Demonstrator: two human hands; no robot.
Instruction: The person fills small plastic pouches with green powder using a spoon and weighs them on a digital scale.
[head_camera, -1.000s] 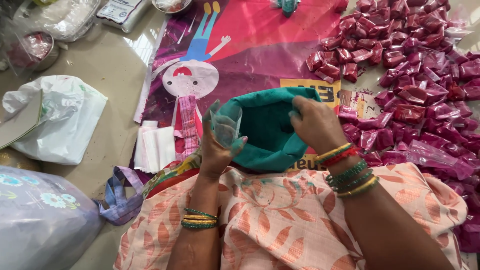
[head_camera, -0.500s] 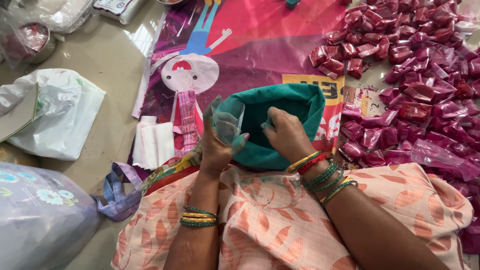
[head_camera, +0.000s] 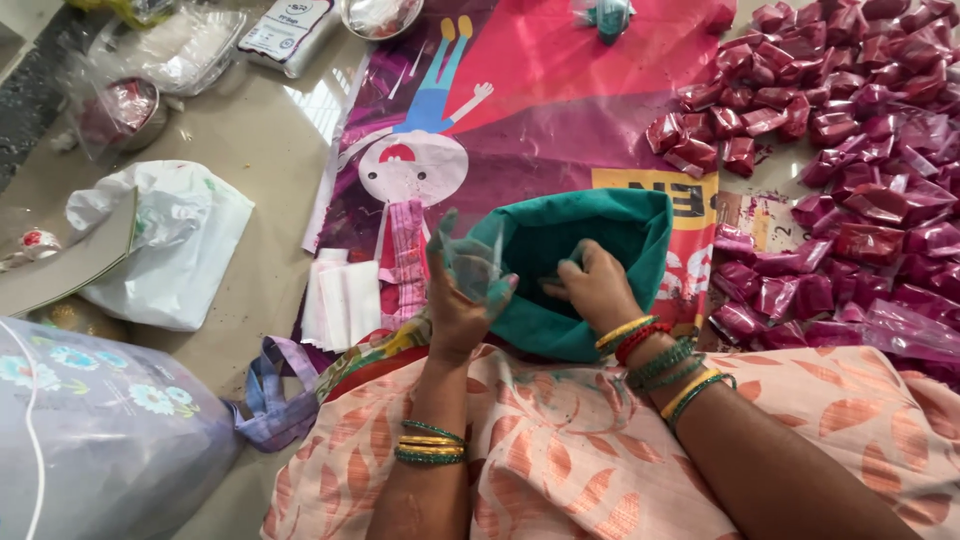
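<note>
**In the Green Bag: Two Hands at Work**

In front of the person's lap, a green bag (head_camera: 590, 260) of green powder is seen, lying open on a big pink sheet (head_camera: 560, 90) with a cartoon child drawn on it. The green bag is the landmark for all that follows.

The right hand (head_camera: 595, 290) is placed inside the mouth of the green bag. Its fingers (head_camera: 570, 268) are curled down into the powder and are dusted green. What they grip cannot be told.

Just left of the green bag, the left hand (head_camera: 462, 300) is held up. A small clear pouch (head_camera: 472, 265) is pinched in its fingers, and the pouch is stained green. Bangles are worn on both wrists.

To the right of the green bag, many small pink packets (head_camera: 830, 160) are spread out in a heap. Left of the green bag, a stack of white slips (head_camera: 340, 300) is laid on the sheet. Farther left, a white plastic bag (head_camera: 160, 240) is seen on the floor. Down and to the left of the green bag, a big pale sack with flowers (head_camera: 90, 440) is seen.
</note>
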